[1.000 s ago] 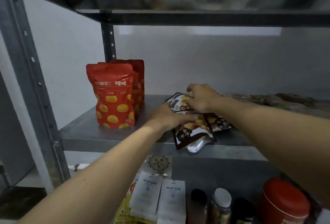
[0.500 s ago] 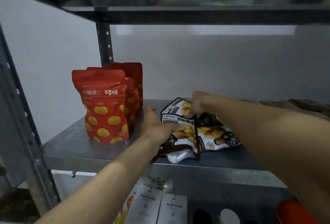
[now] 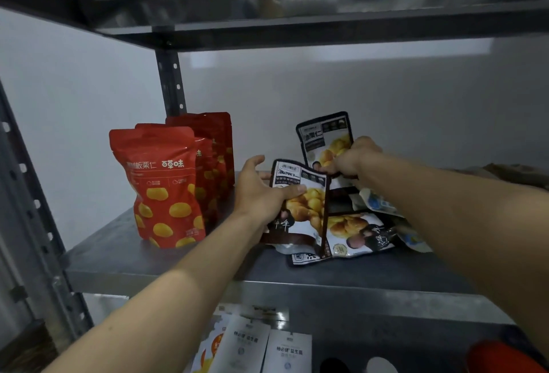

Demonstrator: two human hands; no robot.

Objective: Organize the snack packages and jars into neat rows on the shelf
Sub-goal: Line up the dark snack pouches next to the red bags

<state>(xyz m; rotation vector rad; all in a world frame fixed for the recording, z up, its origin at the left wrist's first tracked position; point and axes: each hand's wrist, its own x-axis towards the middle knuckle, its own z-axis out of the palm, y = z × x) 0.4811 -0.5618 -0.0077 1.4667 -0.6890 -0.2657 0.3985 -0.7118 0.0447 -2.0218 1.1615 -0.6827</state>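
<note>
On the grey metal shelf (image 3: 124, 262) several red chestnut pouches (image 3: 162, 185) stand upright in a row at the left. My left hand (image 3: 258, 191) grips a dark chestnut packet (image 3: 306, 206) and holds it upright near the shelf's middle, thumb across its front. My right hand (image 3: 352, 157) pinches a second dark packet (image 3: 325, 138) by its lower edge and holds it upright farther back. A third dark packet (image 3: 356, 231) lies flat on the shelf under my right arm, with more packets partly hidden behind it.
A perforated upright post (image 3: 170, 81) stands behind the red pouches. The shelf above hangs low overhead. Below, on the lower shelf, lie white sachets (image 3: 261, 349) and a red lid (image 3: 502, 357). Brownish packets (image 3: 517, 173) lie at the far right.
Both hands have lifted dark packets from flat on the pile to upright. The right hand's packet rose and moved toward the back. The camera view shifted downward and right.
</note>
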